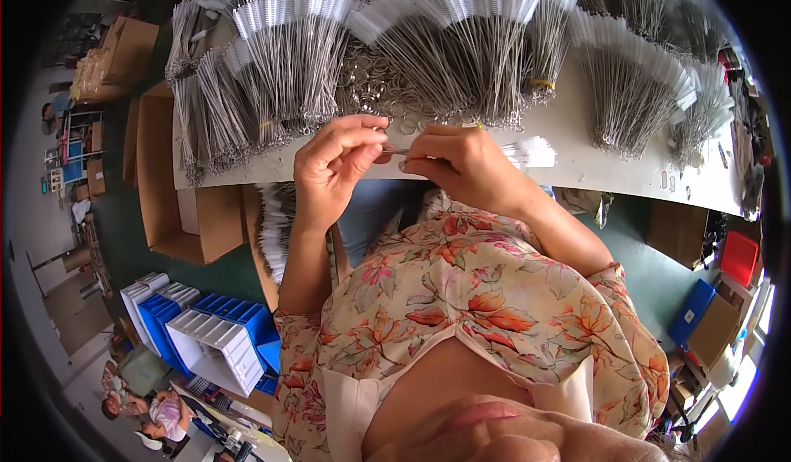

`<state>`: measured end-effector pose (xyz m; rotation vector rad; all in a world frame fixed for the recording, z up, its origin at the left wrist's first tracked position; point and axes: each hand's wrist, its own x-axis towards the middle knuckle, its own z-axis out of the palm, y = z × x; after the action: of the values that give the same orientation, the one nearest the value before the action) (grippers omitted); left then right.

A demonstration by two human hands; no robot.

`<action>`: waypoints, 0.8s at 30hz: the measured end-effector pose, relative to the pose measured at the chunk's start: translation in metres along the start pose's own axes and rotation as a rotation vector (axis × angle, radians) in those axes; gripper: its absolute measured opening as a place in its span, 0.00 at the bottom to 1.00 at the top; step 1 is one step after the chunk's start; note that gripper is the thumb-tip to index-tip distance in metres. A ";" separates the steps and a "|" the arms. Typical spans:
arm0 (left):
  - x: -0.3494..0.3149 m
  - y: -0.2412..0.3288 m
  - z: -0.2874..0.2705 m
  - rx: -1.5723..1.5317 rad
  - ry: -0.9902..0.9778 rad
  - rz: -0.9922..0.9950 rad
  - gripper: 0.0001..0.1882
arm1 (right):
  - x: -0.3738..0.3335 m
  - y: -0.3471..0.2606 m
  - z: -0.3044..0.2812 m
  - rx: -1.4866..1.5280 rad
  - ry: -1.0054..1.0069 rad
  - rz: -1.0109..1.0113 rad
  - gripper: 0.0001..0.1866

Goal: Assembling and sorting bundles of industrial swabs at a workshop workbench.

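Observation:
My left hand [334,161] is raised at the table's near edge, its thumb and fingertips pinched together around something small, perhaps a metal ring. A thin metal wire [397,150] runs from those fingertips into my right hand [461,161], whose fingers are curled closed around it. White bristle heads [531,153] stick out past the right hand; whether they belong to the held wire or lie on the table, I cannot tell. Just beyond my hands is a heap of loose metal rings [375,83]. Bundles of wire tube brushes [309,58] with white bristles and looped ends flank it.
More brush bundles [630,91] cover the right part of the white table [593,169]. Open cardboard boxes [169,206] stand on the green floor at left. Nearer are stacked blue and white plastic bins [218,342]. Other people [169,417] sit at the lower left.

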<state>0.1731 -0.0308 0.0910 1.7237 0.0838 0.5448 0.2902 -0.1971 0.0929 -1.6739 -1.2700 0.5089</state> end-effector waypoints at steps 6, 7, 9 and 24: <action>0.014 0.020 0.001 -0.053 -0.188 0.048 0.10 | -0.004 -0.005 -0.021 0.402 -0.121 0.175 0.07; 0.015 0.019 0.002 -0.070 -0.189 0.050 0.11 | -0.005 -0.005 -0.023 0.510 -0.164 0.266 0.07; 0.018 0.017 0.002 -0.047 -0.208 0.062 0.11 | -0.004 -0.005 -0.026 0.618 -0.206 0.358 0.07; 0.039 0.050 0.016 0.274 0.025 0.381 0.13 | 0.022 -0.047 -0.040 0.909 0.104 0.351 0.10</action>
<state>0.2023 -0.0435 0.1482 2.0141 -0.1641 0.8667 0.3055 -0.1932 0.1568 -1.1013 -0.5072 1.0116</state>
